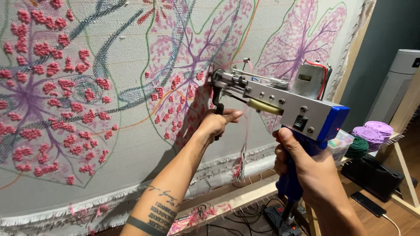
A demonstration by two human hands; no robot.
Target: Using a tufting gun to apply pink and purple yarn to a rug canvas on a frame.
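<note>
Near the stretched cloth's (131,144) lower edge, tufting gun (280,105) pressed nose-first against it. Right hand (306,166) clenched round the blue grip for thrust; left hand (216,122) grasps the front handle, steadying.

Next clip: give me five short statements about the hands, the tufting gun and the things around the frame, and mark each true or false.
1. The right hand grips the blue handle of the tufting gun. True.
2. The left hand rests flat on the cloth, away from the gun. False: it holds the gun's black front handle.
3. The gun's tip is at the cloth. True.
4. Purple and green yarn balls sit at the right. True.
5. The phone lies on the yarn. False: it lies on the floor, lower right.
</note>
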